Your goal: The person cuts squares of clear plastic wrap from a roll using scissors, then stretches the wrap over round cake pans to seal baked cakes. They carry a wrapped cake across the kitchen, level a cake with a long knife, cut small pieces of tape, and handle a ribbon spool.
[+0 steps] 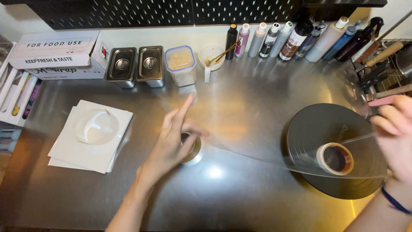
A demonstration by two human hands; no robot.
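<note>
My left hand (174, 139) is blurred, fingers spread, over a small round dark-topped thing (192, 148) on the steel counter; it touches or holds the left end of a long clear film strip (257, 129). The strip runs right to a roll of clear film (335, 158) lying on a dark round disc (334, 129). My right hand (392, 129) is at the right edge, fingers pinched on the film near the roll.
A stack of white paper squares with a white ring (92, 133) lies left. Two lidded steel tins (135, 65), a plastic tub (181, 64), a white cup (210, 58) and several bottles (292, 38) line the back. Boxes (51, 53) stand far left; a utensil rack (386, 64) stands right.
</note>
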